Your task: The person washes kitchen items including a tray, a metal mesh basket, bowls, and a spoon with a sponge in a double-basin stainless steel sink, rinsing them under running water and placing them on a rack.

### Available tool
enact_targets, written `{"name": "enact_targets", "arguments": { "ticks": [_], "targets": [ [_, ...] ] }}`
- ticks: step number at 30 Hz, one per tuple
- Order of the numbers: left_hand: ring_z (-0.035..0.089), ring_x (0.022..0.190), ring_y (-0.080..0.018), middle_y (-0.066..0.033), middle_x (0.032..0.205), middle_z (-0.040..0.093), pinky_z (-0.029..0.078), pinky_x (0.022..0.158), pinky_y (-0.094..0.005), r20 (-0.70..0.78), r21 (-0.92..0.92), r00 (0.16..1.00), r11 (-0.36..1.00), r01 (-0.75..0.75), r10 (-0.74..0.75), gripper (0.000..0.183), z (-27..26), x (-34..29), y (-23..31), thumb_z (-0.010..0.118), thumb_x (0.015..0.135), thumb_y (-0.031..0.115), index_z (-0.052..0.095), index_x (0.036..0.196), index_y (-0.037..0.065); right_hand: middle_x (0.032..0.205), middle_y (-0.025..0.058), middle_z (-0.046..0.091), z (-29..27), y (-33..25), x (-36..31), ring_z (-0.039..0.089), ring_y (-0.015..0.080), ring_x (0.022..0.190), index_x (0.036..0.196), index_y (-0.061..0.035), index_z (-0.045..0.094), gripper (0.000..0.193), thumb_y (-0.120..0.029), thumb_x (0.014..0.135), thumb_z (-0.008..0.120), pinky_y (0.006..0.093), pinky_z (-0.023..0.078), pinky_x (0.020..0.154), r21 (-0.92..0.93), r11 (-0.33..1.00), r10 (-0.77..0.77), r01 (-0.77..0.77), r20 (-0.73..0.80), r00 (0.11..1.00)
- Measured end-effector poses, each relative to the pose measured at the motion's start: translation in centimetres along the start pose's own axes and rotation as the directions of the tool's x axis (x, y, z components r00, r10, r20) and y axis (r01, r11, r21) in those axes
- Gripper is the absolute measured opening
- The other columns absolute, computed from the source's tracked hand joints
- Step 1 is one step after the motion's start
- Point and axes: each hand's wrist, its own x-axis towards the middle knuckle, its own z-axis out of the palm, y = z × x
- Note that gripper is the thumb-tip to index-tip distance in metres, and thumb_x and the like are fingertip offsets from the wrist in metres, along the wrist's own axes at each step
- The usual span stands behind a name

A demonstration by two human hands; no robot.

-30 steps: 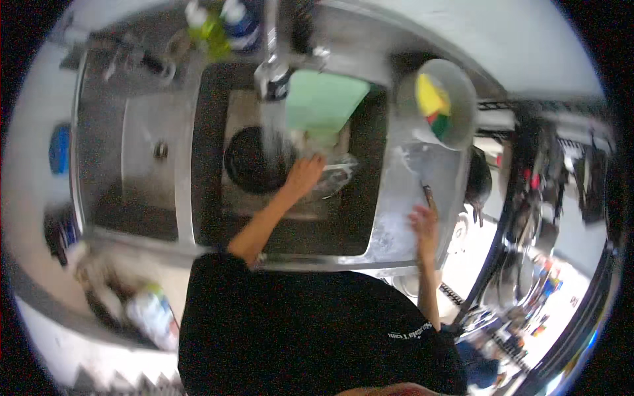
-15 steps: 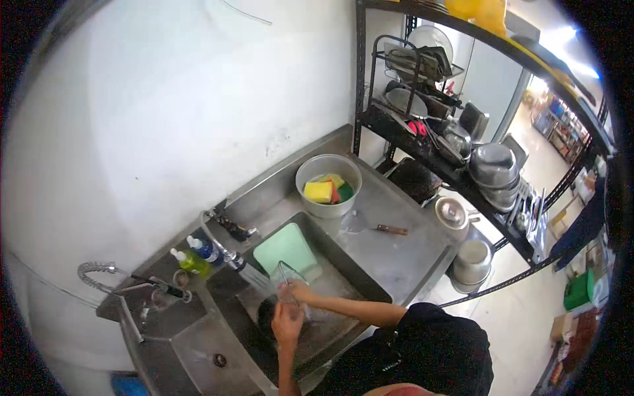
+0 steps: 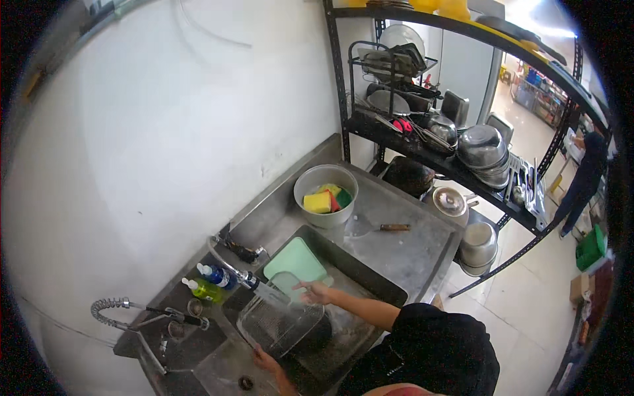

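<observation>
A rectangular wire mesh tray with rounded corners is tilted in the sink, under water from the spray faucet. My left hand grips its near-left rim. My right hand is by the tray's far side, next to the water stream, its fingers stretched apart. Behind it a pale green cutting board leans on the sink's back wall. A dark round thing, partly hidden by the mesh, lies in the sink basin.
On the steel counter stand a grey pot of sponges and a wood-handled spatula. Two pump bottles stand left of the faucet. A black shelf at the right holds metal bowls. A person stands farther off.
My hands, close together before, have moved apart. My left hand has shifted down and left to the tray's rim, and the tray now shows its broad mesh face. My view has shifted slightly.
</observation>
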Motion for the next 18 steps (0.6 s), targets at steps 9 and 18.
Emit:
{"name": "enact_targets", "arguments": {
  "ticks": [9,18],
  "targets": [
    [0.041,0.105,-0.0243,-0.0136,0.120,0.037,0.038,0.079,-0.0328,0.518,-0.762,0.840,0.360,0.539,-0.161,0.044,-1.7,0.4,4.2,0.043,0.084,0.033,0.040,0.115,0.003,0.085,0.0025,0.049,-8.8,7.1,1.1,0.048,0.0110,0.069,0.114,-0.0154,0.045,0.038,-0.038,0.085,0.039,0.0262,0.042,0.058,0.228,0.970,0.059,-0.084,0.112,0.992],
    [0.053,0.061,-0.0127,-0.0071,0.073,0.058,0.043,0.054,-0.0277,0.292,-0.404,0.939,0.913,-0.050,0.181,0.028,1.0,1.2,14.4,0.049,0.082,0.025,0.057,0.094,0.001,0.106,0.0074,0.051,-8.2,6.2,2.0,0.049,0.0178,0.087,0.113,-0.0061,0.046,0.041,-0.033,0.083,0.043,0.0326,0.040,0.075,-0.383,0.921,-0.178,0.072,-0.251,0.951]
  ]
}}
